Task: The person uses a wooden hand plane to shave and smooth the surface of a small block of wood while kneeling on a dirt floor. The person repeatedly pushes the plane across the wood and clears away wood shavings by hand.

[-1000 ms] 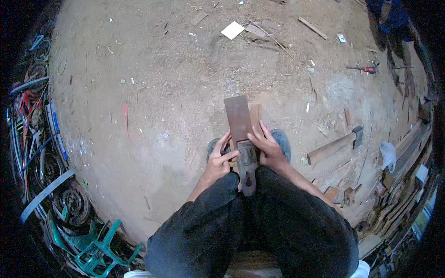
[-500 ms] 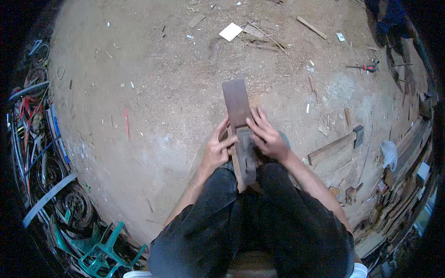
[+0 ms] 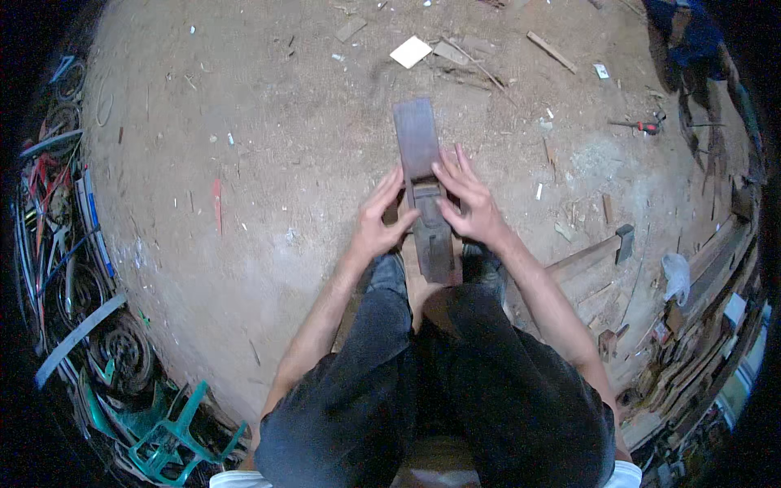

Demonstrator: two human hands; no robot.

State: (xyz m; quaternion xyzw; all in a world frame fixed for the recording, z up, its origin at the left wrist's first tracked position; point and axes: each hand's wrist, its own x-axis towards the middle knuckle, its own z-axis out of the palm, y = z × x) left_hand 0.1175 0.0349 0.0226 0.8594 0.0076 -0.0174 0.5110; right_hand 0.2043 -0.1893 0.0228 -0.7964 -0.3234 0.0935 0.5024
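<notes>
A long dark wooden hand plane (image 3: 418, 134) lies lengthwise in front of me, above my knees. My left hand (image 3: 379, 220) grips its left side, thumb on top near the throat and fingers along the edge. My right hand (image 3: 476, 210) holds the right side the same way, fingers pointing forward. Beneath the plane runs a pale wooden board (image 3: 419, 302), its near end between my legs. The plane hides most of the board, and its blade cannot be made out.
To the right lie a hatchet (image 3: 624, 244), a red-and-black screwdriver (image 3: 648, 128) and a clear plastic bag (image 3: 676, 278) beside stacked planks (image 3: 706, 355). At left are bicycle parts (image 3: 68, 276) and a broken green plastic chair (image 3: 177, 431). A person (image 3: 691, 41) stands far right.
Both hands have pushed the hand plane forward, away from me, along the board. More of the board's near end shows now, and my arms are stretched further out.
</notes>
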